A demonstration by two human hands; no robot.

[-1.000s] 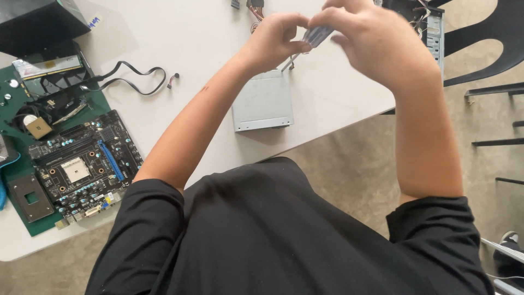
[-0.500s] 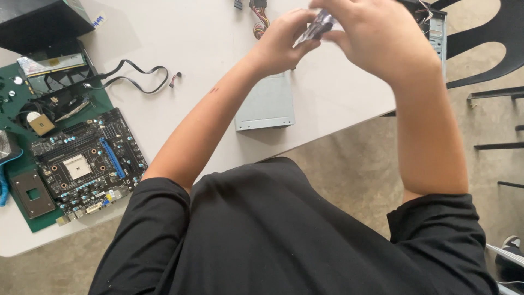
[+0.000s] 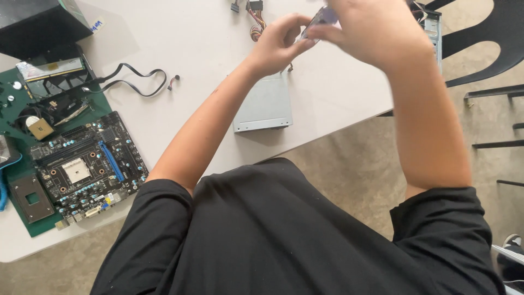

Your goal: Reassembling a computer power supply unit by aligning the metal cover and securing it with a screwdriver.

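Both hands are raised above the white table [image 3: 180, 43] and pinch one small flat silvery part [image 3: 322, 17] between their fingertips. My left hand [image 3: 278, 46] grips its lower left edge. My right hand [image 3: 376, 30] covers its right side, so most of the part is hidden. Below the hands a grey metal drive box [image 3: 265, 106] lies flat near the table's front edge.
A dark motherboard [image 3: 87, 164] rests on a green mat [image 3: 22, 229] at the left, with a black cable [image 3: 134, 82] and a black case [image 3: 33, 22] behind it. Coloured wires [image 3: 254, 16] and an open computer chassis [image 3: 431, 27] sit at the back. A black chair [image 3: 486, 43] stands at the right.
Both hands have shifted up and slightly right in view while holding the small part. The left fingers now pinch it more from below.
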